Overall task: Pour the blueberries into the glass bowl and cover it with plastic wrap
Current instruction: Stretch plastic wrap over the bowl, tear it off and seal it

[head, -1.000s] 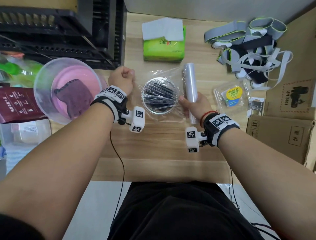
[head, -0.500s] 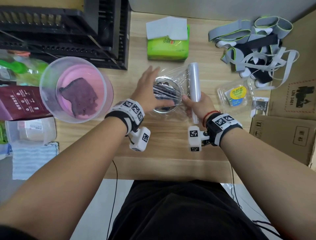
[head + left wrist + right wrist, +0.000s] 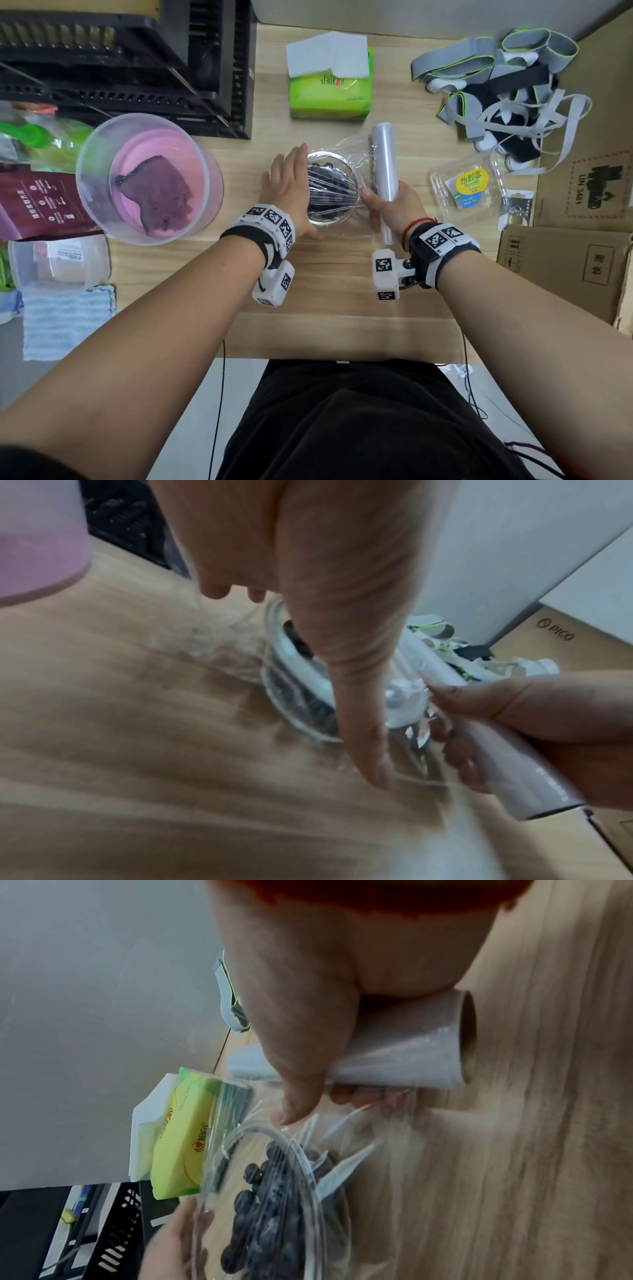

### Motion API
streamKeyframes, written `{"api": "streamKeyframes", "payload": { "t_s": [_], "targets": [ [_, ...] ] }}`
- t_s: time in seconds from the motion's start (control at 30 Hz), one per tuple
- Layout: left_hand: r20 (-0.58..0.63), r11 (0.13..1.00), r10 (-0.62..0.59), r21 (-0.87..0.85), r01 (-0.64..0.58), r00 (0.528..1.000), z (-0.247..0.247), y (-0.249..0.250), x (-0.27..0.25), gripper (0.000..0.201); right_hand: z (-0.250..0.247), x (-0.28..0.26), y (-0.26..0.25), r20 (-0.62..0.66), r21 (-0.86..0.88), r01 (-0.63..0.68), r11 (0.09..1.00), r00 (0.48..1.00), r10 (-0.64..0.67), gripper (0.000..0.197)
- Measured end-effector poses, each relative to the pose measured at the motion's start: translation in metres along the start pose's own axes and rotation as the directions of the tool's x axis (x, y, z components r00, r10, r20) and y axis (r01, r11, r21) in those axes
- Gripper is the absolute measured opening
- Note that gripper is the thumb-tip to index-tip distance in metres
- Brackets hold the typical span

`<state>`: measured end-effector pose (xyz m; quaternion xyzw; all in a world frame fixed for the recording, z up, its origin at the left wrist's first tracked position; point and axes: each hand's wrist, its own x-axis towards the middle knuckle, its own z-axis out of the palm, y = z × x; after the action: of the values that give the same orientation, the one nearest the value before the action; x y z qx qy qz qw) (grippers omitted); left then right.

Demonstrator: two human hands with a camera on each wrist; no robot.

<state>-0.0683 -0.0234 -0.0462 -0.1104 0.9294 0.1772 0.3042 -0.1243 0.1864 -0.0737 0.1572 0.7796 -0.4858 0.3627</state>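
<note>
A small glass bowl (image 3: 337,192) holding blueberries (image 3: 270,1199) stands mid-table with a stretched sheet of plastic wrap (image 3: 352,150) over it. My left hand (image 3: 289,186) lies flat with straight fingers against the bowl's left side, pressing the film down; its thumb (image 3: 363,739) reaches the table by the bowl (image 3: 301,696). My right hand (image 3: 394,205) grips the near end of the plastic wrap roll (image 3: 384,164), just right of the bowl, its thumb (image 3: 294,1096) pointing at the rim. The film still runs from roll (image 3: 404,1047) to bowl.
An empty clear blueberry clamshell (image 3: 469,188) lies right of the roll. Behind stand a green tissue pack (image 3: 330,89) and a heap of grey straps (image 3: 496,85). A clear tub with a pink lid and purple cloth (image 3: 150,181) sits left, black racks (image 3: 130,61) behind it, cardboard boxes (image 3: 565,267) right.
My left hand let go of the film's left edge, opened, and came right onto the bowl, settling flat on its left side. The right hand kept hold of the roll.
</note>
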Motion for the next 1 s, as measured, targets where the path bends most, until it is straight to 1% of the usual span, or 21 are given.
{"api": "streamKeyframes", "payload": {
  "t_s": [0.07,0.17,0.23,0.3,0.37,0.5,0.6,0.7,0.77,0.83,0.93,1.0],
  "targets": [
    [0.026,0.997,0.017,0.07,-0.019,1.0,-0.006,0.011,0.002,0.17,-0.001,0.001,0.001,0.001,-0.027,0.009,1.0,1.0,-0.009,0.059],
    [0.026,0.988,0.117,0.102,-0.119,0.993,-0.011,0.036,0.009,0.168,-0.001,0.001,0.001,-0.014,-0.081,0.038,0.996,0.999,-0.039,0.058],
    [0.044,0.98,0.151,0.123,-0.155,0.988,-0.008,0.05,0.014,0.165,-0.002,0.002,0.001,-0.021,-0.129,0.045,0.991,0.999,-0.049,0.059],
    [0.047,0.969,0.157,0.185,-0.163,0.986,-0.003,0.054,0.017,0.159,-0.004,0.001,0.0,-0.007,-0.156,0.048,0.987,0.999,-0.05,0.054],
    [0.017,0.961,0.156,0.229,-0.155,0.988,0.001,0.053,0.019,0.152,-0.009,0.002,0.003,-0.009,-0.192,0.066,0.979,0.998,-0.068,0.05],
    [-0.01,0.958,0.152,0.246,-0.145,0.988,0.002,0.05,0.02,0.149,-0.017,0.003,0.006,-0.029,-0.227,0.065,0.972,0.997,-0.074,0.054],
    [-0.013,0.958,0.151,0.247,-0.144,0.988,0.003,0.05,0.021,0.151,-0.022,0.003,0.008,-0.097,-0.23,0.013,0.973,0.995,-0.036,0.047],
    [-0.017,0.957,0.149,0.252,-0.14,0.989,0.003,0.049,0.022,0.152,-0.024,0.003,0.012,-0.17,-0.199,-0.013,0.98,0.985,-0.022,0.057],
    [-0.019,0.957,0.145,0.259,-0.135,0.989,0.003,0.05,0.022,0.154,-0.024,0.002,0.012,-0.215,-0.211,-0.035,0.977,0.977,-0.011,0.056],
    [-0.019,0.957,0.138,0.26,-0.129,0.99,0.004,0.05,0.022,0.155,-0.025,0.004,0.011,-0.267,-0.251,-0.071,0.965,0.964,0.002,0.056],
    [-0.015,0.958,0.133,0.259,-0.124,0.991,0.004,0.05,0.022,0.156,-0.023,0.008,0.008,-0.353,-0.315,-0.143,0.938,0.935,0.024,0.065],
    [-0.017,0.959,0.131,0.256,-0.122,0.991,0.004,0.05,0.022,0.156,-0.021,0.009,0.007,-0.421,-0.336,-0.195,0.921,0.906,0.038,0.068]
  ]
}}
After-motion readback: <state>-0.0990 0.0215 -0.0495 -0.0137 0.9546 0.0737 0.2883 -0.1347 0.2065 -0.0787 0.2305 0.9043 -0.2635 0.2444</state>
